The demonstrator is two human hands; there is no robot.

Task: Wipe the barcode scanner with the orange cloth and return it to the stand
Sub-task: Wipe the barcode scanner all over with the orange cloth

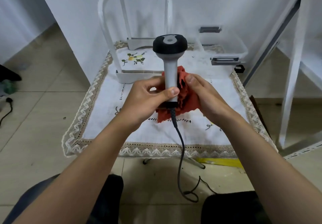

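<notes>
The barcode scanner [170,61] stands upright in the middle of the view, grey handle below, black head on top. My left hand [146,100] grips the lower handle, thumb across its front. The orange cloth [187,98] is bunched behind and to the right of the handle, and my right hand [207,96] presses it against the handle with the thumb on top. A dark cable [181,145] runs from the handle's base down past the table edge to the floor. A white stand [139,75] with tall curved uprights rests on the table behind my hands.
A small table with a white embroidered, lace-edged tablecloth [111,136] is under my hands. A clear plastic container [224,48] with grey latches sits at the back right. White frame legs [292,84] rise at the right. My knees show at the bottom over a tiled floor.
</notes>
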